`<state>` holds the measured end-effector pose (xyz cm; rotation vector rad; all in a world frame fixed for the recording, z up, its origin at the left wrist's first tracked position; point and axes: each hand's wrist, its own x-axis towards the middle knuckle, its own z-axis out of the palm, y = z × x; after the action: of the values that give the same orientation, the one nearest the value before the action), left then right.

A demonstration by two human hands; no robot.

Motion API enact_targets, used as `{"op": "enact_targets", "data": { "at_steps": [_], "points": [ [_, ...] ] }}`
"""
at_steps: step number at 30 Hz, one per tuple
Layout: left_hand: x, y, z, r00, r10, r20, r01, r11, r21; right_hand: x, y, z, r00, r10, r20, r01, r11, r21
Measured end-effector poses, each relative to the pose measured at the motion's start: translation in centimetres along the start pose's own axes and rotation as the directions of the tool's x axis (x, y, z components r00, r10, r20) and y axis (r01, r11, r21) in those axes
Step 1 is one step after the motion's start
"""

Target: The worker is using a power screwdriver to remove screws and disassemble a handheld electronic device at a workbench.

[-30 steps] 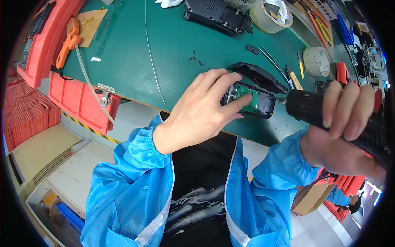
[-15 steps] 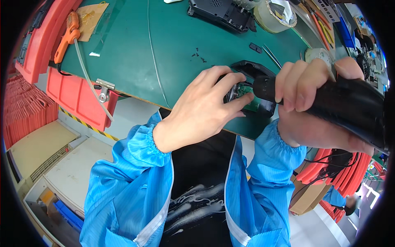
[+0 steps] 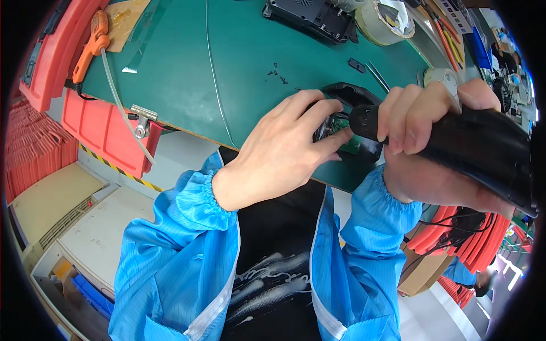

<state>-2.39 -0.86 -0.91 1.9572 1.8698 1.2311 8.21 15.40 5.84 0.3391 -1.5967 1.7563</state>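
Observation:
My right hand (image 3: pixel 415 122) is wrapped round a black power screwdriver (image 3: pixel 475 153), its chuck end pointing left at a black plastic housing (image 3: pixel 372 150). Inside that housing a green circuit board (image 3: pixel 348 146) shows in part. My left hand (image 3: pixel 278 150) grips the housing's left side, thumb and fingers curled over it by the board. The driver's tip and whatever it meets are hidden behind the chuck and fingers. A curved black plastic part (image 3: pixel 355 94) lies just beyond; I cannot tell whether it is joined to the housing.
Several small dark screws (image 3: pixel 276 73) lie on the green mat (image 3: pixel 170 74). Tweezers (image 3: pixel 378 77) and a small black piece (image 3: pixel 356 65) are to the right. At the back stand a larger black housing (image 3: pixel 310 18) and a tape roll (image 3: pixel 382 25). An orange glue gun (image 3: pixel 91 48) lies left.
The view has shifted slightly, so the table things sit a little differently. Both hands keep their holds, and the screwdriver stays nearly in place at the housing.

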Motion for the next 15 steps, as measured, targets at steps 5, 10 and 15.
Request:
{"op": "enact_targets", "data": {
  "at_steps": [5,10,15],
  "points": [
    [0.0,0.3,0.3,1.0,0.003,-0.021,-0.002,1.0,0.014,-0.5,-0.1,2.3,0.995,-0.03,-0.1,0.008,0.977,-0.213],
    [0.0,0.6,0.4,0.998,-0.047,-0.038,0.047,0.999,0.014,-0.8,0.2,4.8,0.958,-0.08,-0.276,-0.046,0.905,-0.423],
    [0.0,0.8,0.1,0.998,-0.067,-0.012,0.067,0.997,-0.032,-0.8,0.2,4.9,0.961,-0.076,-0.267,-0.049,0.9,-0.433]
  ]
}}
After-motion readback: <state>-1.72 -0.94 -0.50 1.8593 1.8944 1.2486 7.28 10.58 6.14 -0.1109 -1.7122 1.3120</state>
